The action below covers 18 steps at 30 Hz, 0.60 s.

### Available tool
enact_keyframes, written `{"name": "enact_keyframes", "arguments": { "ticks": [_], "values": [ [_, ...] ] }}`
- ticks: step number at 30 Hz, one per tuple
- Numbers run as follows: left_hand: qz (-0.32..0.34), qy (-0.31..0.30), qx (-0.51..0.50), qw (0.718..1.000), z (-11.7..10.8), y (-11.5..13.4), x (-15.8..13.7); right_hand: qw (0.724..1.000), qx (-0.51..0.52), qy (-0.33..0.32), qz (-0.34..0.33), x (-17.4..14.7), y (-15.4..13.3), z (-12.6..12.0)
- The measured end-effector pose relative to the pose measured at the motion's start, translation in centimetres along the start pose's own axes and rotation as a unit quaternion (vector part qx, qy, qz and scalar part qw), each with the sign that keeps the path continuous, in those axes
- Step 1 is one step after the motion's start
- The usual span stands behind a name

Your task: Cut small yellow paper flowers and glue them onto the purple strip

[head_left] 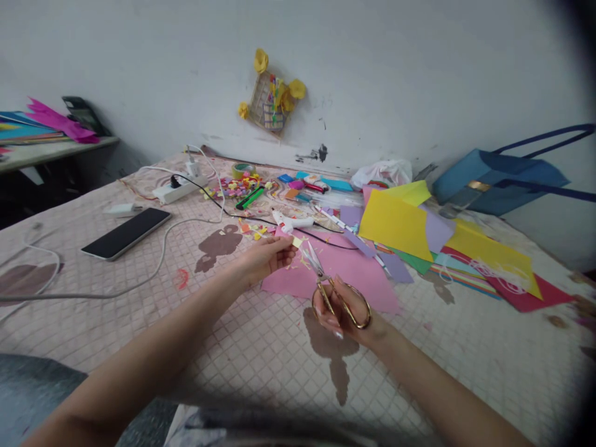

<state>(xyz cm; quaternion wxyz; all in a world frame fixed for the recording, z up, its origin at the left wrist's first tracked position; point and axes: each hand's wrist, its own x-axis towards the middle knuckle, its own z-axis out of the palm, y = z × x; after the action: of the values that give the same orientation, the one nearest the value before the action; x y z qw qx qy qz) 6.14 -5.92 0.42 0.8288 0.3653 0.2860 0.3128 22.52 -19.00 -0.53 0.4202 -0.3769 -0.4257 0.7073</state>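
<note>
My left hand (272, 256) pinches a small piece of pale yellow paper (297, 242) between thumb and fingers. A pair of gold-handled scissors (320, 274) is in my right hand (347, 310), with fingers through the handle loops. The blades stand apart and point toward the yellow piece; whether they touch it I cannot tell. Beneath both hands lies a pink sheet of paper (367, 270), with small pale yellow scraps scattered on it. Just beyond the left hand sits a white glue gun (293, 222).
A phone (128, 233), a power strip (179, 189) and loose cables lie at left. Small coloured paper bits (237, 185) and a tape roll (243, 170) are farther back. Yellow paper (395, 223) and other coloured sheets are stacked at right, before a blue bag (498, 180).
</note>
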Motion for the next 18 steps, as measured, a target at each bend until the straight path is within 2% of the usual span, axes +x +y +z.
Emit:
{"name": "enact_keyframes", "arguments": {
  "ticks": [7, 13, 18],
  "values": [
    [0.004, -0.018, 0.015, 1.000, -0.27, -0.23, 0.15, 1.000, 0.000, 0.004, 0.007, 0.12, 0.12, -0.04],
    [0.040, -0.045, 0.085, 0.995, -0.02, -0.21, -0.18, 1.000, 0.026, -0.002, 0.007, 0.22, 0.07, -0.13],
    [0.017, -0.067, 0.112, 0.991, 0.11, -0.17, -0.45, 1.000, 0.020, -0.008, 0.014, 0.23, 0.22, -0.33]
  ]
}}
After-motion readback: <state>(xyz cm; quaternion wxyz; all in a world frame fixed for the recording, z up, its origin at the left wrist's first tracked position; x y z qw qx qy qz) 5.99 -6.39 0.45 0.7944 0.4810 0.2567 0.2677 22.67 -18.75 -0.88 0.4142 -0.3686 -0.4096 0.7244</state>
